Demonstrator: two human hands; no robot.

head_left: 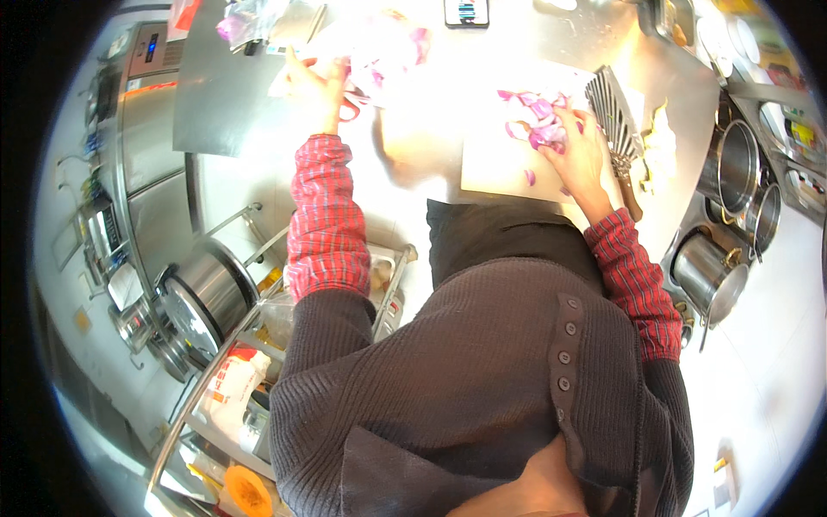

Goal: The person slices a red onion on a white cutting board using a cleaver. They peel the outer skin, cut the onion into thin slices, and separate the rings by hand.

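On the white cutting board point(491, 168) lie several purple-and-white pieces of red onion point(538, 108). My right hand point(579, 155) is curled over the pile, with thumb and fingers closed around some onion pieces. Beside it, on the right, rests a flat metal tool with dark slots point(610, 108) and a brown handle. My left hand point(317, 90) is at the left, next to a glare-washed heap of purple onion pieces point(375, 73). Its fingers are bent around something that the glare hides. A small red curved thing point(349, 110) shows by its wrist.
Pale yellow-green scraps point(660, 146) lie right of the slotted tool. A phone point(466, 12) and a clear plastic bag point(258, 21) are at the far side of the steel table point(211, 95). Metal pots point(711, 267) stand at right; a wire-railed cart point(194, 405) stands at lower left.
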